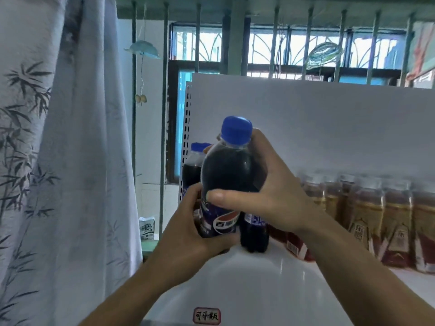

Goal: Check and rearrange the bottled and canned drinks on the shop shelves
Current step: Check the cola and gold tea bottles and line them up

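Item 1. Cola bottle (228, 170): clear plastic with a rounded shoulder, filled almost to the neck with dark liquid and closed by a blue screw cap (236, 130). A glossy blue wrap label (221, 222) with a red-and-white roundel was noted on it. The bottle was held upright over the left end of the shelf (259, 290), with its base hidden. The left hand (188, 231) was curled round the labelled lower body. The right hand (270, 191) was wrapped round the shoulder, with its thumb laid across the front.

Item 2. Second cola bottle (254, 236): same kind, stood on the shelf just right of the held one, upper part hidden.

Item 3. Third cola bottle (191, 168): blue-capped, dark-filled, farther back on the left.

Item 4. Tea bottles (367, 208): a row at the right, squarish clear plastic holding amber-brown liquid, with pale caps and gold-and-red labels.

Item 5. Fixtures: the shelf was smooth white and reflective, with a matt white back panel (329, 128) at the far side. A red-bordered shelf tag (206, 316) was fixed at the near edge.

Item 6. Curtain (58, 161): pale crinkled fabric printed with bamboo, hung at the left.
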The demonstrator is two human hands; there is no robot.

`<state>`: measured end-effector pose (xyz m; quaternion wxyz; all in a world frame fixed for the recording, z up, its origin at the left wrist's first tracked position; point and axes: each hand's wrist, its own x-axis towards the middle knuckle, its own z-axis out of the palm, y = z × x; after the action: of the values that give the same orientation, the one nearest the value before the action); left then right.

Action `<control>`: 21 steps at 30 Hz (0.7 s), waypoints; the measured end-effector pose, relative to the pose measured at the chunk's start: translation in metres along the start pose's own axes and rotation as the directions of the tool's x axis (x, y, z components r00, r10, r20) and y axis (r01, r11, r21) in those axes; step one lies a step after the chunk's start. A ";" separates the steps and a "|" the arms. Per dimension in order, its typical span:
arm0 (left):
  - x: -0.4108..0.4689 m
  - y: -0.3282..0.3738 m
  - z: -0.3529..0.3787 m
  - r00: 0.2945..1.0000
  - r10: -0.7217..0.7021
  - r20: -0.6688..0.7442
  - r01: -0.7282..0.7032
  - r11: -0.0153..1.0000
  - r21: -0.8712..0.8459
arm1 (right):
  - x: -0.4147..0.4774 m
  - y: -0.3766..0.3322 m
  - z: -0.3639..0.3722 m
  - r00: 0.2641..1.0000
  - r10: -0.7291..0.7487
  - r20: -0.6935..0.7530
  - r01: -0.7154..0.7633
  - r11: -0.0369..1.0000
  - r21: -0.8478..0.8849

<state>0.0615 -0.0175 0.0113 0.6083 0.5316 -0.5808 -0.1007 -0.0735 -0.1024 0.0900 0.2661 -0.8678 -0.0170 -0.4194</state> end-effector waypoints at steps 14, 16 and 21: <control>0.001 -0.043 -0.034 0.966 -0.213 -0.148 0.215 0.977 -0.003 | 0.073 0.047 -0.002 0.951 0.275 -0.142 -0.310 0.858 -0.410; 0.006 -0.048 -0.037 0.962 -0.228 -0.148 0.229 0.973 -0.015 | 0.087 0.058 0.001 0.966 0.239 -0.100 -0.237 0.653 -0.719; 0.016 -0.058 -0.040 0.967 -0.207 -0.145 0.209 0.978 -0.002 | 0.120 0.077 0.003 0.945 0.324 -0.045 -0.163 0.347 -0.924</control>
<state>0.1275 -0.0326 -0.0135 0.6314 0.5994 -0.4768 -0.1214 0.0258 -0.1904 0.1427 -0.2001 -0.8891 0.3274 -0.2495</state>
